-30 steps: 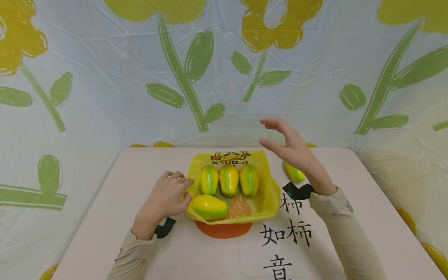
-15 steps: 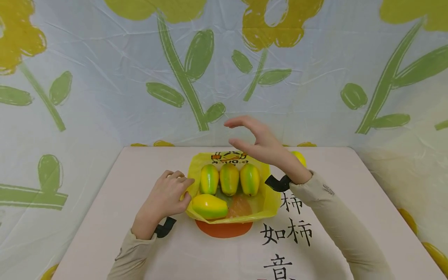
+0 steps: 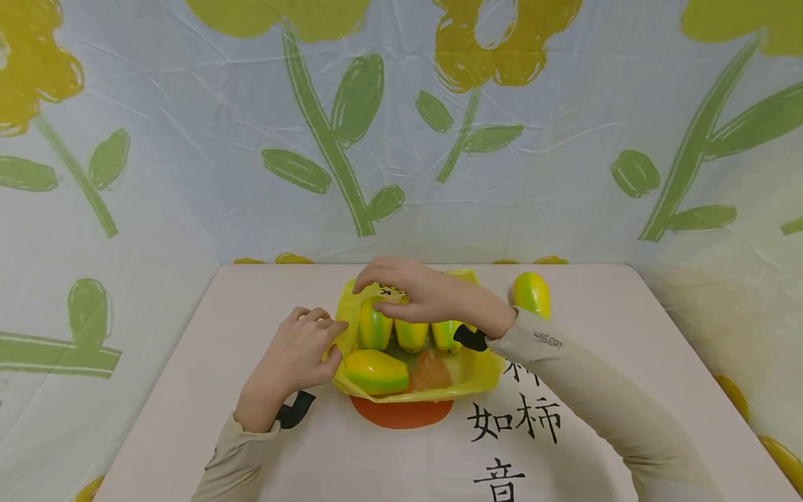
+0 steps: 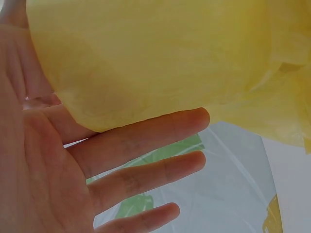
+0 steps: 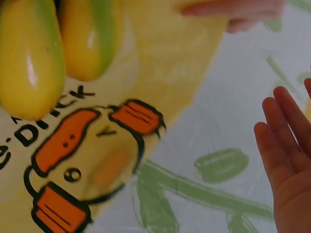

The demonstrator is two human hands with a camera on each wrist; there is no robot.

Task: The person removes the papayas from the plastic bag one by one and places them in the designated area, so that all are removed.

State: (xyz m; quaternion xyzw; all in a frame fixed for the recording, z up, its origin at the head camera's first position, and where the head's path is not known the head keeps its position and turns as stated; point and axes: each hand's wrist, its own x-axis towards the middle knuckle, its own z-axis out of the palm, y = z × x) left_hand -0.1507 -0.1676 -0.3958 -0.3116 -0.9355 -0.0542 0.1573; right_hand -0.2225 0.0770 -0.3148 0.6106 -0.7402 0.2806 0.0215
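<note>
A yellow plastic bag [image 3: 477, 373] with a cartoon duck print lies spread open at the middle of the table. One papaya [image 3: 376, 371], yellow and green, lies crosswise near its front, and three more stand in a row behind. My left hand [image 3: 297, 352] rests at the bag's left rim, thumb and index apart; in the left wrist view its other fingers [image 4: 141, 141] lie straight along the outside of the plastic. Over the back row hovers my right hand [image 3: 423, 289], loosely bent, nothing in it, partly hiding those papayas. Another papaya [image 3: 532, 293] lies right of the bag.
The pale table [image 3: 207, 362] carries an orange-red printed shape [image 3: 401, 413] at the bag's front and black written characters [image 3: 514, 418] to the right. Flower-printed cloth [image 3: 533, 195] stands around its back and sides.
My right hand has swept left and downward, from near the separate papaya to above the bag's back row. That papaya now shows fully. My left hand has stayed put.
</note>
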